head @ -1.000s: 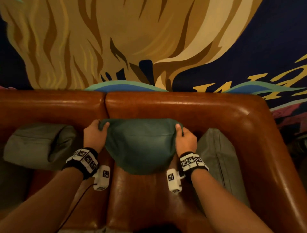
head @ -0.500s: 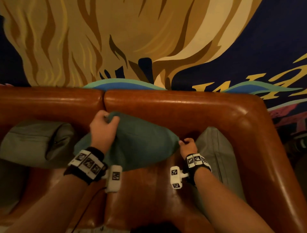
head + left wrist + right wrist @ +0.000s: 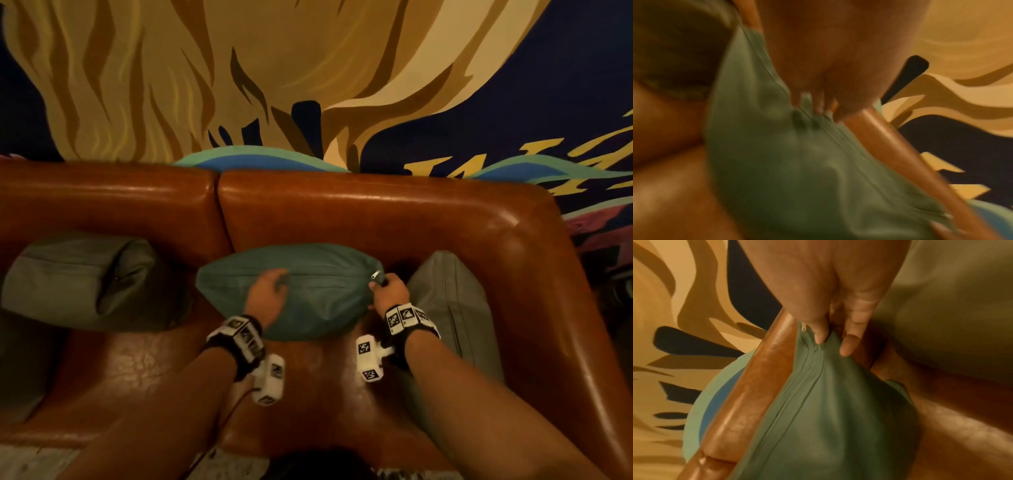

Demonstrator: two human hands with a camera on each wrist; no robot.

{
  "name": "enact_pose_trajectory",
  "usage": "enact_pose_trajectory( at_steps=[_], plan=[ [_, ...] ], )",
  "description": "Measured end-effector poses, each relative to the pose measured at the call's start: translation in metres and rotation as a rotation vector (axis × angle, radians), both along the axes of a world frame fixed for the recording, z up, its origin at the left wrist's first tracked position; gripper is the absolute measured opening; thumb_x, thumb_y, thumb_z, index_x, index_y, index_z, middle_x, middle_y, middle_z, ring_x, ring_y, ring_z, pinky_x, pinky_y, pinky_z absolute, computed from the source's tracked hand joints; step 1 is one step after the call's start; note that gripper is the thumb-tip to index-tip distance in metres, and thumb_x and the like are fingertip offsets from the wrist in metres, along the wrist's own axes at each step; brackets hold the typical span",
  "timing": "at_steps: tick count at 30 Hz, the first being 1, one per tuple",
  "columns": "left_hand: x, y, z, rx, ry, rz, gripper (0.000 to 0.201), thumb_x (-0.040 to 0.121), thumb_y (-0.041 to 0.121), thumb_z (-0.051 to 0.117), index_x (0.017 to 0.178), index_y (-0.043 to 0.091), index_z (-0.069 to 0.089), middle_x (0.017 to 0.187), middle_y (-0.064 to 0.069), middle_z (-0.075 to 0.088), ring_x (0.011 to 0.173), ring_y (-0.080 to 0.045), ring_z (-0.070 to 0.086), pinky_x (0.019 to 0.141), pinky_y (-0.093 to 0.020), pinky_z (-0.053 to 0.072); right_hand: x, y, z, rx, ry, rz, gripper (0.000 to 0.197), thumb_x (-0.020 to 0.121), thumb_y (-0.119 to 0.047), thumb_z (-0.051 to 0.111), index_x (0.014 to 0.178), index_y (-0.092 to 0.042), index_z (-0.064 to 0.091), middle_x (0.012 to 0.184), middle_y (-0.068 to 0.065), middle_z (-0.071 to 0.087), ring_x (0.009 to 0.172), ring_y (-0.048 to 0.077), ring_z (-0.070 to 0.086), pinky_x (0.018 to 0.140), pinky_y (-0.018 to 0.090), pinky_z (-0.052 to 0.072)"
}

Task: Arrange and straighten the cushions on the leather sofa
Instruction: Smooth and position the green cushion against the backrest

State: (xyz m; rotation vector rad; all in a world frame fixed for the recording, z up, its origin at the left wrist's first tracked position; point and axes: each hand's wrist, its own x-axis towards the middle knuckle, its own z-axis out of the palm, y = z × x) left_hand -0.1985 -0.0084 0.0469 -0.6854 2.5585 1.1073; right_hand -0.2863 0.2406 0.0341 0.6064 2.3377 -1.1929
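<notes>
A teal cushion (image 3: 318,298) stands on the brown leather sofa seat (image 3: 308,377), leaning against the backrest (image 3: 342,212), its zipper seam facing up. My left hand (image 3: 281,279) lies over the cushion's top middle, fingers straight and touching the fabric (image 3: 813,107); this hand is motion-blurred. My right hand (image 3: 378,286) pinches the cushion's right corner beside the metal zipper pull (image 3: 375,274). In the right wrist view, thumb and forefinger (image 3: 830,344) bunch the teal fabric (image 3: 838,418) at that corner.
A grey-green cushion (image 3: 85,281) lies on the seat at the left. Another grey-green cushion (image 3: 448,308) leans against the right armrest (image 3: 548,308), close to my right wrist. A painted mural wall (image 3: 308,68) rises behind the sofa.
Both hands held the teal cushion's top corners a second ago. My left hand has let go of its corner and moved to the top middle; the cushion turned and settled lower, and the right hand still holds its corner.
</notes>
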Motion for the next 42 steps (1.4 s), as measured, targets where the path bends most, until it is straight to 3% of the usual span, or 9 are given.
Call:
enact_pose_trajectory(
  at_steps=[8, 12, 16, 23, 25, 28, 32, 38, 42],
  plan=[
    [-0.004, -0.141, -0.016, -0.137, -0.169, 0.621, 0.063, 0.101, 0.038, 0.053, 0.144, -0.007, 0.042, 0.147, -0.033, 0.042, 0.132, -0.05, 0.044, 0.108, -0.05, 0.038, -0.002, -0.016, 0.011, 0.135, 0.158, 0.145, 0.029, 0.102, -0.028, 0.049, 0.122, -0.007, 0.046, 0.094, 0.018, 0.064, 0.089, 0.036, 0.064, 0.071, 0.035, 0.045],
    [-0.01, -0.16, -0.018, -0.018, -0.212, 0.487, 0.042, 0.102, 0.026, 0.053, 0.127, -0.007, 0.061, 0.129, -0.03, 0.062, 0.12, -0.044, 0.059, 0.09, -0.036, 0.047, -0.01, -0.015, 0.01, 0.284, 0.205, 0.273, 0.025, 0.105, -0.031, 0.039, 0.116, -0.009, 0.044, 0.086, 0.012, 0.057, 0.077, 0.031, 0.056, 0.067, 0.035, 0.041],
    [0.005, -0.173, -0.023, -0.035, -0.083, 0.423, 0.034, 0.098, 0.027, 0.061, 0.113, -0.003, 0.07, 0.112, -0.028, 0.07, 0.104, -0.044, 0.065, 0.095, -0.054, 0.052, -0.014, 0.019, 0.004, 0.297, 0.259, 0.394, 0.024, 0.105, -0.032, 0.042, 0.106, -0.009, 0.051, 0.079, 0.006, 0.056, 0.078, 0.032, 0.059, 0.065, 0.034, 0.039],
    [0.007, -0.151, 0.008, 0.291, 0.037, 0.524, 0.025, 0.101, 0.014, 0.057, 0.117, -0.004, 0.063, 0.123, -0.027, 0.063, 0.106, -0.033, 0.063, 0.072, -0.033, 0.058, -0.022, 0.042, 0.001, -0.085, 0.068, 0.106, 0.021, 0.096, -0.016, 0.064, 0.078, -0.021, 0.055, 0.088, 0.02, 0.065, 0.095, 0.046, 0.067, 0.072, 0.052, 0.062],
    [0.0, -0.145, 0.04, 0.421, 0.121, 0.569, 0.019, 0.099, 0.011, 0.058, 0.11, -0.002, 0.065, 0.12, -0.026, 0.065, 0.101, -0.031, 0.066, 0.068, -0.03, 0.06, -0.032, 0.041, 0.022, -0.017, 0.018, 0.139, 0.009, 0.093, -0.012, 0.067, 0.096, -0.018, 0.06, 0.103, 0.018, 0.064, 0.11, 0.047, 0.063, 0.088, 0.053, 0.057],
    [-0.019, -0.121, 0.099, 0.49, 0.276, 0.548, 0.009, 0.091, 0.012, 0.068, 0.092, 0.004, 0.072, 0.098, -0.021, 0.069, 0.079, -0.023, 0.067, 0.065, -0.028, 0.056, -0.038, 0.012, 0.063, 0.263, 0.165, 0.452, 0.071, 0.086, -0.037, 0.075, 0.145, -0.02, 0.041, 0.144, 0.015, 0.046, 0.132, 0.036, 0.05, 0.109, 0.049, 0.044],
    [-0.053, -0.042, 0.14, 0.268, 0.376, 0.235, 0.013, 0.086, 0.014, 0.076, 0.094, 0.006, 0.073, 0.079, -0.01, 0.071, 0.058, -0.002, 0.062, 0.054, -0.013, 0.048, -0.001, -0.089, 0.122, -0.062, 0.355, 0.864, 0.1, 0.077, -0.06, 0.074, 0.157, -0.026, 0.025, 0.155, 0.003, 0.036, 0.14, 0.018, 0.037, 0.117, 0.035, 0.033],
    [-0.039, -0.006, 0.095, -0.113, 0.352, -0.032, 0.046, 0.093, 0.05, 0.052, 0.13, 0.026, 0.063, 0.139, -0.005, 0.06, 0.129, -0.023, 0.055, 0.11, -0.047, 0.043, 0.006, -0.116, 0.099, -0.111, 0.411, 0.354, 0.033, 0.095, -0.018, 0.062, 0.128, -0.011, 0.062, 0.118, 0.014, 0.071, 0.113, 0.03, 0.065, 0.093, 0.031, 0.048],
    [0.004, -0.108, 0.06, -0.394, 0.132, 0.608, 0.068, 0.097, 0.044, 0.055, 0.155, 0.018, 0.031, 0.162, -0.019, 0.024, 0.148, -0.042, 0.023, 0.114, -0.06, 0.028, 0.013, -0.093, 0.072, -0.125, 0.263, 0.227, 0.031, 0.097, -0.024, 0.062, 0.124, -0.009, 0.055, 0.117, 0.017, 0.068, 0.112, 0.033, 0.063, 0.094, 0.036, 0.048]
  ],
)
